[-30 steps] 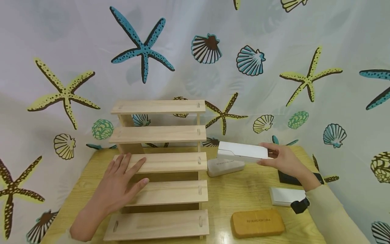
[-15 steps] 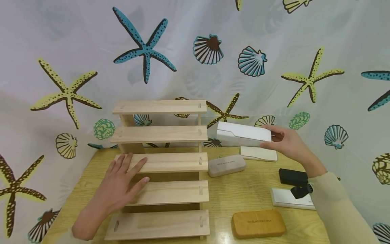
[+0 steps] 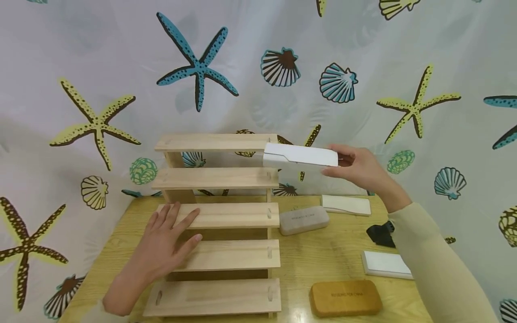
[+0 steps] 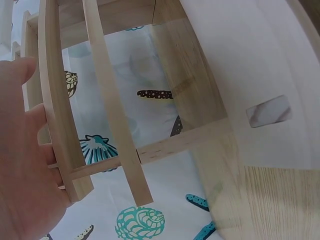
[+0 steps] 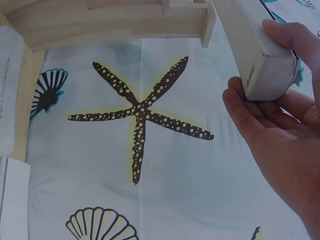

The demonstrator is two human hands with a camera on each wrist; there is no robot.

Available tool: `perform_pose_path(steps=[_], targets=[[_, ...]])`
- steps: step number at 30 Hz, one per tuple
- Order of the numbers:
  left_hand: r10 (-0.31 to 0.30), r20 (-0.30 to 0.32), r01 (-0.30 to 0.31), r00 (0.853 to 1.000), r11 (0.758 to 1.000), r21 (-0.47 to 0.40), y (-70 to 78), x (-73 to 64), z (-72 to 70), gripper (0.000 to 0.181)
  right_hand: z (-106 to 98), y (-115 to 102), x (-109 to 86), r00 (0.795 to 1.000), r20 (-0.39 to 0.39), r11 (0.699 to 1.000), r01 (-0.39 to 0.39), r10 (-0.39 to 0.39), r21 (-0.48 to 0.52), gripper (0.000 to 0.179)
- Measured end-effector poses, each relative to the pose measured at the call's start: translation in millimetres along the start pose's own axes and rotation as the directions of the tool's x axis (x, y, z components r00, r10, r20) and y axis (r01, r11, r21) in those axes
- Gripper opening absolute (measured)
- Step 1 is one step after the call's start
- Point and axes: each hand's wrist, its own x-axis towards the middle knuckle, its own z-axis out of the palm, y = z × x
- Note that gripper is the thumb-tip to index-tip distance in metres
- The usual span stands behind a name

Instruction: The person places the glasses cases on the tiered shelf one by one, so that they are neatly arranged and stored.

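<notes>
A stepped wooden rack point(image 3: 230, 214) with several slatted shelves stands on the table. My left hand point(image 3: 163, 244) rests on its middle shelf at the left end, fingers spread. The left wrist view shows that hand point(image 4: 30, 150) against a wooden board point(image 4: 60, 115) of the rack. At the right end of the top shelves, my right hand point(image 3: 359, 170) holds a long white glasses case point(image 3: 300, 155) in the air by its right end. In the right wrist view the thumb lies on top of the case point(image 5: 255, 45), with fingers beneath. Whether the case touches the rack cannot be told.
Right of the rack lie a grey glasses case point(image 3: 304, 220), a white one point(image 3: 346, 205) behind it and an orange one point(image 3: 346, 298) in front. Another white case point(image 3: 385, 264) is partly under the right sleeve point(image 3: 428, 237). A patterned curtain point(image 3: 315, 36) hangs behind.
My right hand has lifted the white glasses case off the table's level and carried it up, then left to the rack's upper shelves. My left hand has stayed on the middle shelf.
</notes>
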Motion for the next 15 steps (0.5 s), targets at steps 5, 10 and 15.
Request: perform_pose_path(steps=[5, 10, 15], targets=[[0.003, -0.006, -0.003, 1.000, 1.000, 0.008, 0.6, -1.3, -0.5, 0.066, 12, -15, 22.0, 0.999, 0.004, 0.999, 0.037, -0.037, 0.016, 0.061], [0.002, 0.000, -0.002, 1.000, 1.000, 0.012, -1.2, -1.3, 0.1, 0.067, 27, -28, 43.9, 0.997, 0.012, 0.997, 0.079, -0.079, 0.005, 0.058], [0.003, -0.005, -0.003, 1.000, 1.000, 0.013, -0.9, -2.0, 0.3, 0.067, 44, -42, 59.8, 0.991, 0.023, 0.991, 0.130, -0.130, 0.019, 0.052]])
